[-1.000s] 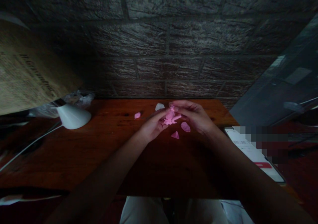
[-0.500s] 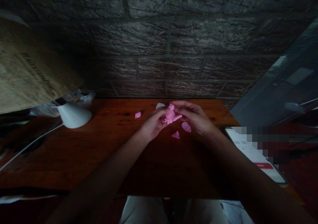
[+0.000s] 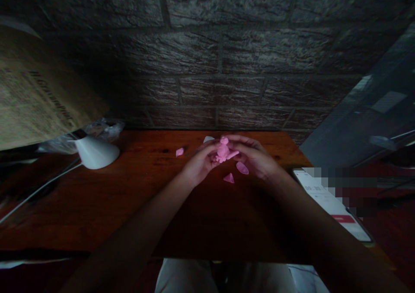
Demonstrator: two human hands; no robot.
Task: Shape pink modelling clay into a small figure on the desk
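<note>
A small pink clay figure (image 3: 223, 150) with a round head, a rounded body and little protruding limbs is held between my two hands above the table. My left hand (image 3: 201, 162) grips its left side, fingers curled. On the other side my right hand (image 3: 254, 153) has thumb and fingers closed on the figure near its head and side. Below the hands lie a flat oval pink piece (image 3: 242, 168) and a triangular pink piece (image 3: 228, 178). Another pink lump (image 3: 180, 152) rests to the left. Behind my left hand a whitish piece (image 3: 208, 139) is partly hidden.
The wooden table (image 3: 129, 198) meets a stone-block wall (image 3: 201, 59). At left stand a white lamp base (image 3: 97, 152) with a cable and a printed paper-like shade (image 3: 39, 89), crumpled clear plastic (image 3: 106, 128) behind. A phone (image 3: 330, 206) lies at the right edge.
The view has shifted very slightly. Both hands keep hold of the pink clay figure, and the loose pieces lie where they were.
</note>
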